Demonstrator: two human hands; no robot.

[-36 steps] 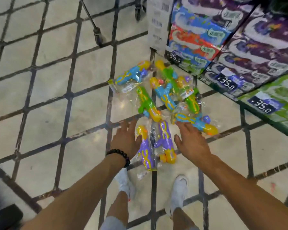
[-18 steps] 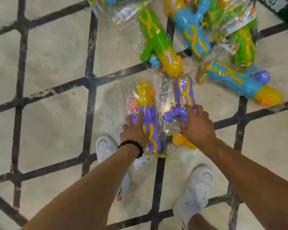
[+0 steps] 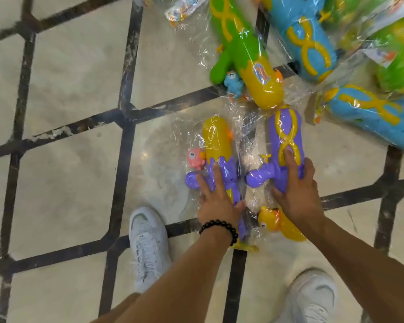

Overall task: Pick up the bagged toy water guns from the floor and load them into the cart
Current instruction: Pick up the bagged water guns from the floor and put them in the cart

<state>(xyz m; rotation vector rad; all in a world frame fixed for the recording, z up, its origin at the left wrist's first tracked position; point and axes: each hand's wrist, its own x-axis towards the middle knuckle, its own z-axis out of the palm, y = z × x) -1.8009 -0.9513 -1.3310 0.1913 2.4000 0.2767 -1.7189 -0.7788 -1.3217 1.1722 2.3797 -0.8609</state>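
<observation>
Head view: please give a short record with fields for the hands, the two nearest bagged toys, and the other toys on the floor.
left hand: fingers spread on purple-and-yellow bagged gun, pressing it on the floor
right hand: wrapped over purple bagged gun
lifted yet: cannot tell; both look still on the floor
other toys: green-and-yellow gun, blue guns beyond
cart: not in view

The view was brought much closer to the floor, so the shelf and cart leg were lost from sight. The left hand [image 3: 216,201] was moved onto the yellow-and-purple bagged gun [image 3: 219,159], fingers spread over it. The right hand [image 3: 296,190] was laid across the purple bagged gun [image 3: 285,145], and was closed around its body.
</observation>
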